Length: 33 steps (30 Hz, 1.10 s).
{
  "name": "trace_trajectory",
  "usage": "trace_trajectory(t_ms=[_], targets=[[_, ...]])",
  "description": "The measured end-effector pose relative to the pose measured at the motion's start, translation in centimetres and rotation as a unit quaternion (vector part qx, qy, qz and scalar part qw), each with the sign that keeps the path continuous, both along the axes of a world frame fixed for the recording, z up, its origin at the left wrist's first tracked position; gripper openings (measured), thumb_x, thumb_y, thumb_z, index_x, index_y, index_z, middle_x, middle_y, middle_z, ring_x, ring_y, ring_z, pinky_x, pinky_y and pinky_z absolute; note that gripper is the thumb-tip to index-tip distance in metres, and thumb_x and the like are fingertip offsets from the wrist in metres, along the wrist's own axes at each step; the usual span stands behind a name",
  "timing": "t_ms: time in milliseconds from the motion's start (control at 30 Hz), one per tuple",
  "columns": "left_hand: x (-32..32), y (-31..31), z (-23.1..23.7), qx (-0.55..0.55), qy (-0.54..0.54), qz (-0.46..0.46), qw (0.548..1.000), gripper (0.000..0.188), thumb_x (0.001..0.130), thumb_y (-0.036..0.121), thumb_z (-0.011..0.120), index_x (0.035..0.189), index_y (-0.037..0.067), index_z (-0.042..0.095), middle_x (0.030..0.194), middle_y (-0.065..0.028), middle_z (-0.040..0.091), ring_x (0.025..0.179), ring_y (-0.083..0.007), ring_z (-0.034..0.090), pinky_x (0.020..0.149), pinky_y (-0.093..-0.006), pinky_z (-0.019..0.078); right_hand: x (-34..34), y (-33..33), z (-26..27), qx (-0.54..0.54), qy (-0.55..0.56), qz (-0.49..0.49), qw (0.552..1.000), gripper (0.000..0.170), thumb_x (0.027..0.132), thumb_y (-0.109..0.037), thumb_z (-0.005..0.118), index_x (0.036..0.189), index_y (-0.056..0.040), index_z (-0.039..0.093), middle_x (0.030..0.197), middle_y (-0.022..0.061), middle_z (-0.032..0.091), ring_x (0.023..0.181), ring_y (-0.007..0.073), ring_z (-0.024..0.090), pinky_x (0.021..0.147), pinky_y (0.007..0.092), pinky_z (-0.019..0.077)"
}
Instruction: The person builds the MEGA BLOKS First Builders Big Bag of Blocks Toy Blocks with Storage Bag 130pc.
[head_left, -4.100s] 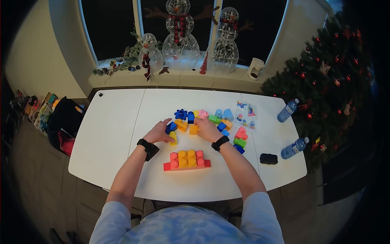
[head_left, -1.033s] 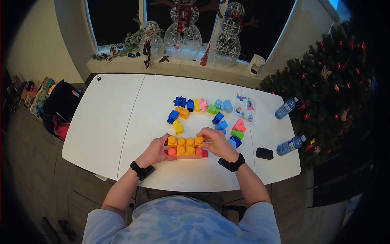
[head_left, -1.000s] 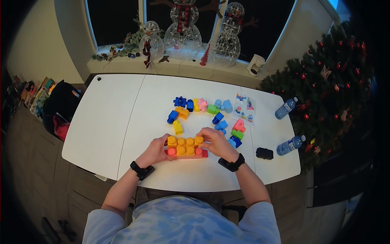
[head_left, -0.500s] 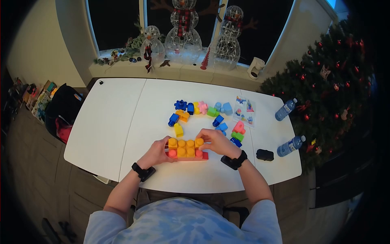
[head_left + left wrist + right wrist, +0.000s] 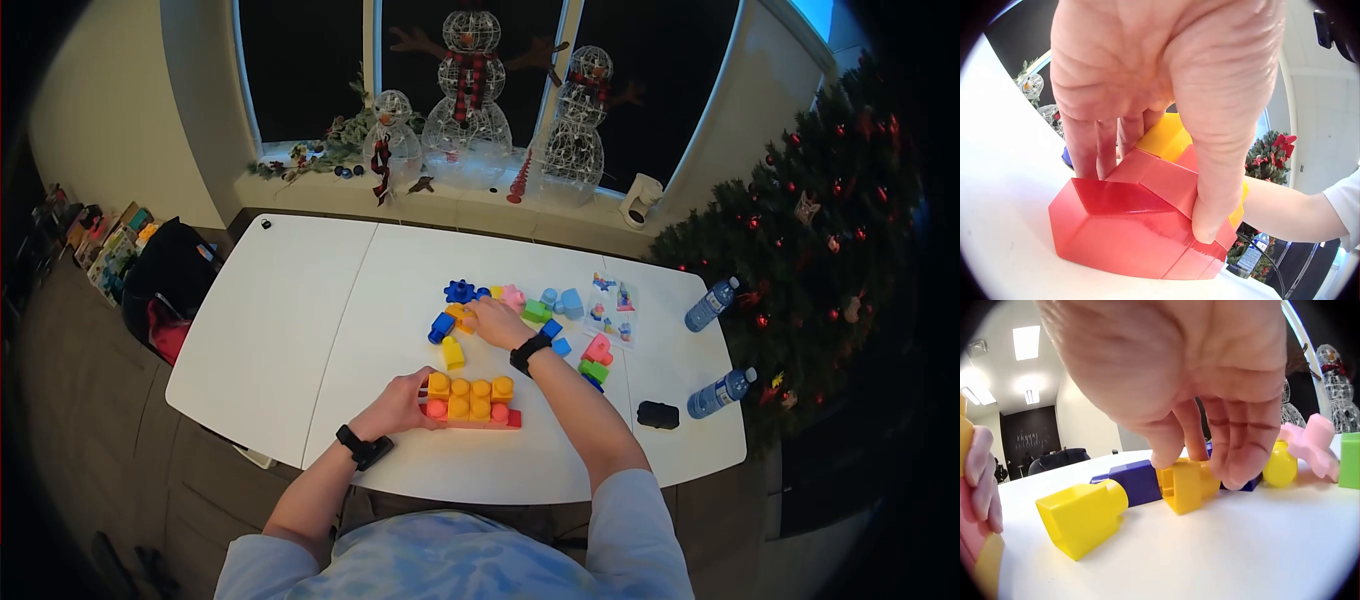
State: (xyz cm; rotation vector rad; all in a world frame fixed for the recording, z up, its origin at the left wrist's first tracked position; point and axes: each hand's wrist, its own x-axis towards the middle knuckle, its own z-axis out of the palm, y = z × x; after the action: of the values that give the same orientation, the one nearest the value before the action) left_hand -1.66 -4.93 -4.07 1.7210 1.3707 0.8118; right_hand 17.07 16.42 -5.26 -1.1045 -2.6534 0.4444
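Observation:
A block build (image 5: pixel 468 408) of red, pink and orange-yellow blocks sits near the table's front. My left hand (image 5: pixel 397 406) grips its left end; the left wrist view shows the thumb on the red base (image 5: pixel 1122 231) and the fingers behind. Further back, my right hand (image 5: pixel 500 325) pinches an orange block (image 5: pixel 1185 486) lying among the loose ones, thumb on one side and fingers on the other. Beside that block are a dark blue block (image 5: pixel 441 327) and a yellow block (image 5: pixel 453 352), which no hand touches.
Pink, green and blue loose blocks (image 5: pixel 598 349) lie right of the right forearm. A picture sheet (image 5: pixel 611 310) is behind them. Two water bottles (image 5: pixel 712 304) and a black case (image 5: pixel 658 415) stand along the white table's (image 5: pixel 270 330) right side.
My right hand has left the build's right end and moved back to the orange block, taking hold of it. My left hand stays on the build's left end. The head view has tilted up slightly.

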Motion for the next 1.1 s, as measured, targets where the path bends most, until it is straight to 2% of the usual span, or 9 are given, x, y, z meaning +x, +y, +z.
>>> trace_trajectory(t_ms=[200, 300, 400, 500, 633, 767, 833, 967, 1100], targets=[[0.0, 0.0, 0.0, 0.012, 0.003, -0.009, 1.0, 0.073, 0.065, 0.011, 0.095, 0.124, 0.0, 0.056, 0.115, -0.0131, 0.073, 0.106, -0.0234, 0.072, 0.097, -0.0357, 0.0587, 0.8, 0.3, 0.1, 0.001, -0.004, 0.015, 1.0, 0.025, 0.083, -0.023, 0.077, 0.097, -0.0051, 0.067, 0.114, 0.0156, 0.066, 0.101, 0.0349, 0.065, 0.088, 0.0445, 0.0531], [0.1, -0.1, -0.1, 0.003, 0.0, -0.002, 1.0, 0.072, 0.065, 0.011, 0.095, 0.125, 0.0, 0.056, 0.115, -0.0136, 0.072, 0.106, -0.0233, 0.072, 0.097, -0.0356, 0.0588, 2.8, 0.3, 0.5, -0.018, -0.007, 0.027, 0.999, 0.029, 0.076, -0.024, 0.081, 0.087, -0.0042, 0.063, 0.105, 0.0142, 0.067, 0.092, 0.0327, 0.065, 0.082, 0.0405, 0.0528], [0.1, -0.1, -0.2, 0.006, -0.036, 0.009, 0.999, 0.068, 0.066, 0.013, 0.093, 0.123, 0.002, 0.057, 0.111, -0.0189, 0.073, 0.106, -0.0336, 0.072, 0.097, -0.04, 0.0582, 4.7, 0.0, 0.8, -0.129, 0.005, 0.034, 0.991, 0.036, 0.07, -0.025, 0.086, 0.085, -0.0047, 0.061, 0.096, 0.014, 0.068, 0.091, 0.0316, 0.066, 0.079, 0.0382, 0.0517], [0.0, -0.1, 0.0, 0.007, -0.023, 0.007, 1.0, 0.068, 0.066, 0.013, 0.093, 0.123, 0.002, 0.058, 0.111, -0.0188, 0.073, 0.106, -0.0338, 0.072, 0.096, -0.0401, 0.0583, 6.2, -1.3, 1.3, -0.166, 0.035, -0.001, 0.985, 0.041, 0.067, -0.023, 0.09, 0.089, -0.0046, 0.06, 0.09, 0.0138, 0.069, 0.09, 0.0318, 0.068, 0.078, 0.0384, 0.0517], [0.0, -0.3, 0.3, 0.009, -0.021, 0.002, 1.0, 0.068, 0.066, 0.014, 0.093, 0.123, 0.001, 0.057, 0.111, -0.0192, 0.072, 0.105, -0.0341, 0.072, 0.096, -0.0402, 0.0584, 7.3, -3.4, 2.5, -0.177, 0.021, -0.06, 0.982, 0.055, 0.066, -0.017, 0.091, 0.11, -0.0041, 0.061, 0.107, 0.015, 0.067, 0.104, 0.0313, 0.065, 0.087, 0.0384, 0.0515], [0.1, -0.2, -0.2, 0.002, -0.052, 0.008, 0.999, 0.068, 0.067, 0.014, 0.093, 0.123, 0.0, 0.057, 0.11, -0.0191, 0.073, 0.105, -0.0332, 0.072, 0.096, -0.0399, 0.0586, 8.1, -5.0, 6.6, -0.162, 0.068, -0.068, 0.982, 0.057, 0.068, -0.015, 0.09, 0.116, -0.0055, 0.062, 0.113, 0.0151, 0.066, 0.11, 0.0305, 0.064, 0.091, 0.0385, 0.0511], [0.1, -0.1, -0.3, 0.002, -0.039, 0.006, 0.999, 0.068, 0.067, 0.014, 0.093, 0.123, 0.0, 0.056, 0.111, -0.019, 0.073, 0.105, -0.0322, 0.073, 0.096, -0.0395, 0.0586, 7.4, -6.5, 9.4, -0.101, 0.115, -0.037, 0.987, 0.056, 0.07, -0.014, 0.089, 0.119, -0.0089, 0.063, 0.1, 0.0107, 0.064, 0.095, 0.0275, 0.064, 0.084, 0.035, 0.0523], [0.1, -0.1, -0.4, 0.006, -0.033, 0.004, 0.999, 0.067, 0.068, 0.012, 0.093, 0.122, -0.001, 0.056, 0.114, -0.0182, 0.072, 0.105, -0.0299, 0.073, 0.096, -0.0388, 0.0589, 5.2, -10.7, 11.9, -0.107, 0.181, 0.09, 0.973, 0.05, 0.075, -0.011, 0.083, 0.121, -0.0073, 0.063, 0.101, 0.0118, 0.065, 0.1, 0.0299, 0.065, 0.089, 0.0379, 0.0528], [0.3, -0.2, 0.1, 0.006, -0.041, -0.003, 0.999, 0.066, 0.068, 0.012, 0.093, 0.121, 0.0, 0.057, 0.113, -0.0173, 0.072, 0.104, -0.0294, 0.073, 0.096, -0.0386, 0.0591, 4.2, -12.8, 10.5, -0.038, 0.08, 0.141, 0.986, 0.041, 0.082, -0.01, 0.074, 0.122, -0.0067, 0.065, 0.107, 0.0145, 0.067, 0.106, 0.0359, 0.065, 0.094, 0.0436, 0.0521]])
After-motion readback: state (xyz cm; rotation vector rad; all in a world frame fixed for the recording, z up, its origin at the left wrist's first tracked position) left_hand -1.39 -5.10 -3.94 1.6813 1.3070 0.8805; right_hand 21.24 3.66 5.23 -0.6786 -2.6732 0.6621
